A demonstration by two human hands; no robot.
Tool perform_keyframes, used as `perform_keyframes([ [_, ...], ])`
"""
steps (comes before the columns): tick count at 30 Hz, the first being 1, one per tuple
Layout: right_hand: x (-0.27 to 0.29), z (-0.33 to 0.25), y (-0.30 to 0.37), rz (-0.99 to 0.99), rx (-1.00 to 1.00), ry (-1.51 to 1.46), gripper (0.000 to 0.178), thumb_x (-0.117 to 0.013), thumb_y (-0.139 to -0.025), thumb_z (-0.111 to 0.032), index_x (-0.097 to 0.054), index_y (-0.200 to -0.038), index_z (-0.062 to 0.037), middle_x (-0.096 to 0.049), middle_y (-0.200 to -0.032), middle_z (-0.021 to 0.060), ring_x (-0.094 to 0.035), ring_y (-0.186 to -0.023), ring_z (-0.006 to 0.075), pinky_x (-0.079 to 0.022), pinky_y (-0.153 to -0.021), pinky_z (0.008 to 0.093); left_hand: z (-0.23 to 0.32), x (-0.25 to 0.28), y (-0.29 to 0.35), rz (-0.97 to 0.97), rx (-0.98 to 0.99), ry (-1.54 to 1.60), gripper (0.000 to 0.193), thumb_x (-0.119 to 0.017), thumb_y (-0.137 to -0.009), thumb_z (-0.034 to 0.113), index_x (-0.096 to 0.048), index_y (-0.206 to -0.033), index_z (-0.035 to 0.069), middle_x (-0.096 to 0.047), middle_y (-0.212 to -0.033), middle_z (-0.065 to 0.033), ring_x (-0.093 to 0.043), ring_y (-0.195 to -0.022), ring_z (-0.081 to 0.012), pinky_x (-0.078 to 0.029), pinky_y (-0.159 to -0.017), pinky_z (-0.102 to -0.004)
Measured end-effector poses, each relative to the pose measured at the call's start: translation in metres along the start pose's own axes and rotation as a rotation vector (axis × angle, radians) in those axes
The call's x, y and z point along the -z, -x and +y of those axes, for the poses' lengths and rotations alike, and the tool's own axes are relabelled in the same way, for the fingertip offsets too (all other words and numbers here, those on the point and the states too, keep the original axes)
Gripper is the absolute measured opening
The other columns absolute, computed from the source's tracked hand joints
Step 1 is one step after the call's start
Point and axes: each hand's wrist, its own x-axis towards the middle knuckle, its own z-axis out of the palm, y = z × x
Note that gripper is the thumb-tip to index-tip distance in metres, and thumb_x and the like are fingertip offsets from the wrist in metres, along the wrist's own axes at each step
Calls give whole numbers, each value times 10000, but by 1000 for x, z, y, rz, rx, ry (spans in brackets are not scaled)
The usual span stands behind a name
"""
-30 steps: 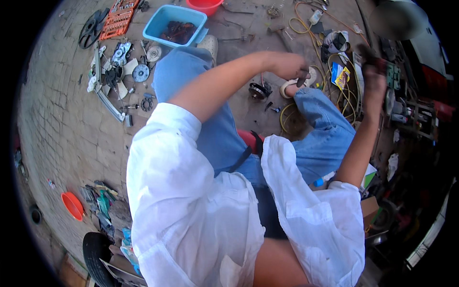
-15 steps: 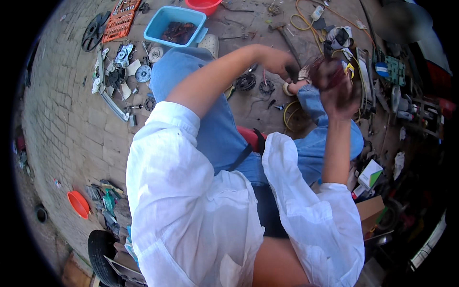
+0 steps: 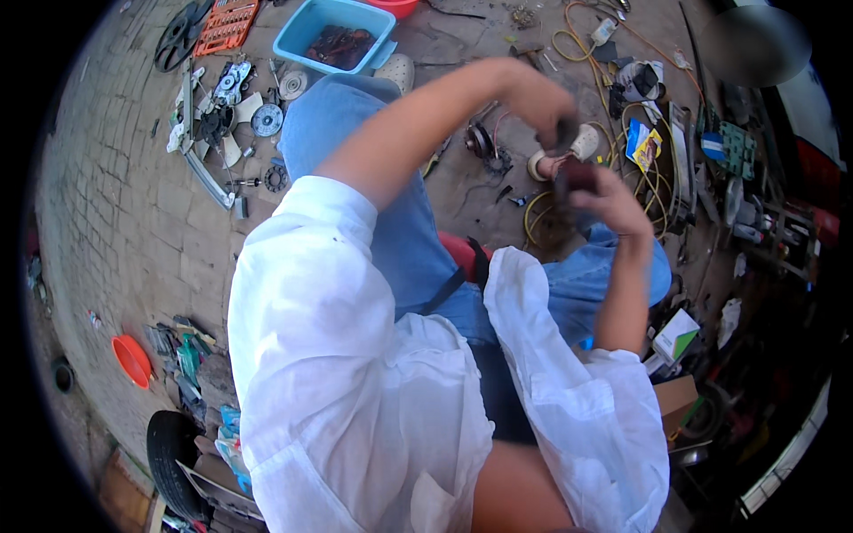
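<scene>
My right hand [image 3: 613, 202] is closed round a dark reddish, roundish part [image 3: 579, 180], blurred by motion, above my bent right leg. Just above it, my left hand [image 3: 544, 102] reaches across with its fingers pointing down toward the part. Those fingertips look dark and smeared, so whether they grip anything does not show. Below the left forearm, a dark round motor-like part [image 3: 478, 140] lies on the paving, with a dark ring-shaped part [image 3: 498, 162] beside it.
A light-blue basin [image 3: 286, 44] holds reddish-brown scrap ahead. Left of it lie an orange socket-tool case [image 3: 227, 25] and loose metal parts [image 3: 216, 124]. Yellow hose [image 3: 573, 44] runs across the right side near a blue-and-yellow packet [image 3: 641, 147]. A tyre [image 3: 171, 462] stands behind left.
My right hand has come down and slightly left with the reddish part. My left hand has shifted right, closer above it. The round motor-like part on the ground looks tipped differently.
</scene>
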Motion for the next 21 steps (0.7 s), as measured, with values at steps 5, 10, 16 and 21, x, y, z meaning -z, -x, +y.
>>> perform_keyframes([
  [5,8,-12,3,-270,353,-703,563,-630,-757,-514,-536,-903,22,-576,-795,97,-552,-565,172,-433,-592,241,-1,-15,3,64,62,-23,370,-652,-737,106,-531,-1069,-2,-619,-885,-119,-570,-793,-205,-449,-727,-330],
  [10,-12,-47,31,457,529,-1102,524,-631,-789,-394,-494,-1040,44,-598,-922,83,-599,-812,178,-367,-919,311,-29,-49,-8,19,210,187,273,-564,-867,246,-606,-1052,50,-641,-927,-88,-591,-841,-193,-473,-735,-329],
  [16,48,-97,38,152,1346,-1318,515,-527,-845,-374,-453,-1121,54,-573,-1026,69,-553,-990,165,-233,-1094,419,-45,-50,-16,242,133,129,358,-492,-907,353,-612,-1008,32,-628,-844,-104,-573,-775,-208,-454,-693,-333],
  [21,87,-94,43,1318,956,-624,345,-499,-867,-276,-521,-1004,40,-572,-956,121,-549,-892,222,-379,-948,382,1,-34,-13,205,136,21,417,-462,-920,394,-591,-988,3,-571,-715,-123,-531,-706,-238,-434,-665,-359],
])
